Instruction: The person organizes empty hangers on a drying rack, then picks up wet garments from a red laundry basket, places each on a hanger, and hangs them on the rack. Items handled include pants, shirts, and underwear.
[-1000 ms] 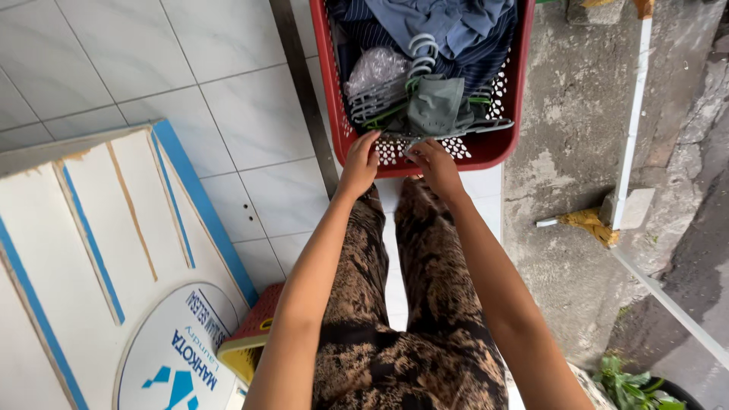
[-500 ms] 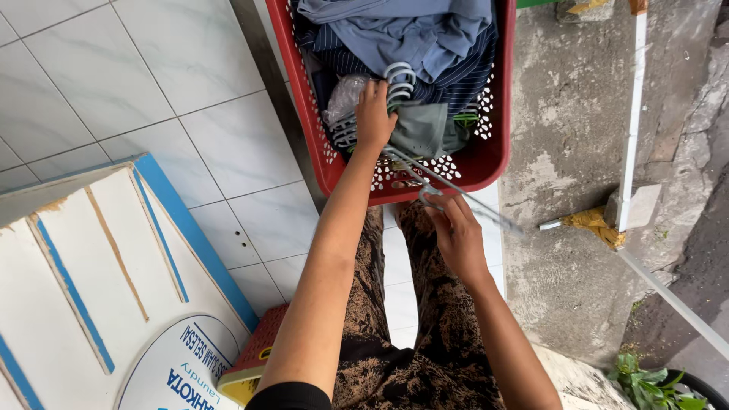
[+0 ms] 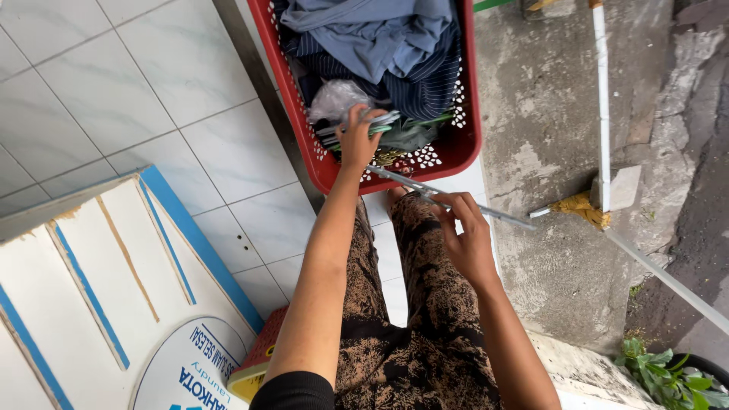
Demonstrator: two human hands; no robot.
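We are looking down at a red plastic laundry basket (image 3: 456, 144) set on the white tiled floor (image 3: 114, 83), packed with blue and striped clothes (image 3: 380, 38) and a clear plastic bag (image 3: 334, 99). A second ago both our hands rested together on the near rim of the basket; now they have parted. Our left hand (image 3: 357, 140) reaches into the near end of the basket and closes around a bundle of clothes hangers (image 3: 364, 125), grey and green, lying on the clothes by the bag. Our right hand (image 3: 463, 235) has drawn back over our patterned trousers (image 3: 425, 304) and grips one thin grey metal hanger (image 3: 448, 197), which slants from the basket's rim out toward the concrete ground (image 3: 547, 114). So one hanger is already clear of the basket and the rest of the bundle lies in our left grasp inside it. A white and blue board (image 3: 91, 288) leans at our left, and a white pipe (image 3: 600, 99) stands at our right.
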